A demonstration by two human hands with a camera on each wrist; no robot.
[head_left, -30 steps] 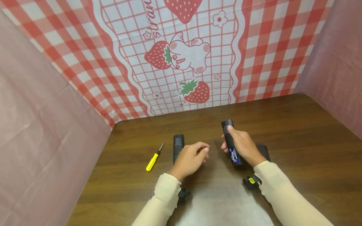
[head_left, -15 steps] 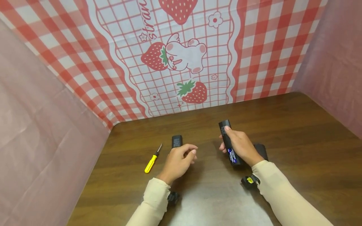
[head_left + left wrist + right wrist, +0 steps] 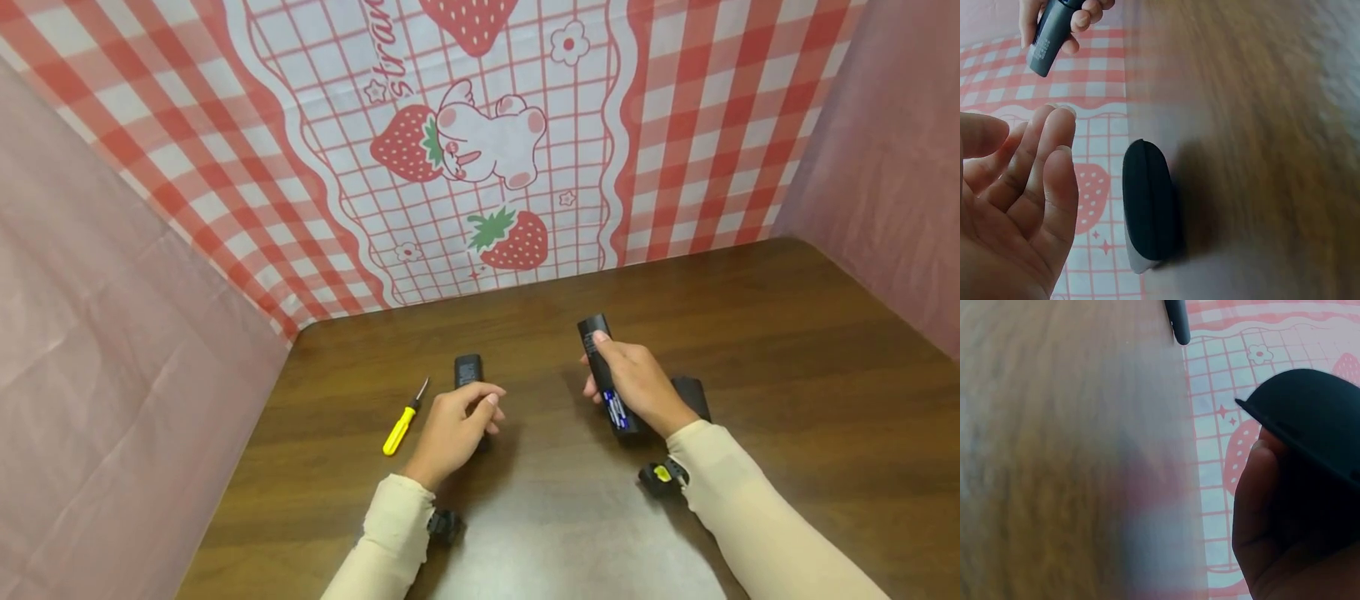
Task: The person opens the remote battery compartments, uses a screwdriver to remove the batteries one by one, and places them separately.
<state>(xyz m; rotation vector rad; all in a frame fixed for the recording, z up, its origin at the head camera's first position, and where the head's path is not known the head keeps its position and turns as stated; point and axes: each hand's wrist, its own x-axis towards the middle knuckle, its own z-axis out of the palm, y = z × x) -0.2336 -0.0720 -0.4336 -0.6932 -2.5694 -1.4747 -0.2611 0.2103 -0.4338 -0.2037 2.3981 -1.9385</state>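
In the head view my right hand (image 3: 636, 379) grips a black remote control (image 3: 597, 358), thumb on its printed back. Blue-and-silver batteries (image 3: 617, 408) show in the uncovered compartment at its near end. In the right wrist view the same remote's dark end (image 3: 1316, 419) sits above the fingers. My left hand (image 3: 453, 429) hovers over a second black remote (image 3: 468, 369) lying on the table and hides its near part. The left wrist view has loosely bent, bare fingers (image 3: 1054, 169) and that remote's end (image 3: 1150, 206) beside them, apart.
A yellow-handled screwdriver (image 3: 402, 421) lies left of the second remote. Another black object (image 3: 692, 397) is partly hidden behind the right wrist. A strawberry-print cloth (image 3: 480, 167) hangs at the back of the wooden table (image 3: 750, 333), with pink cloths (image 3: 112, 333) at the sides.
My left hand has shifted left, from the right side of the lying remote to over its near part. My right hand keeps hold of its remote, almost still.
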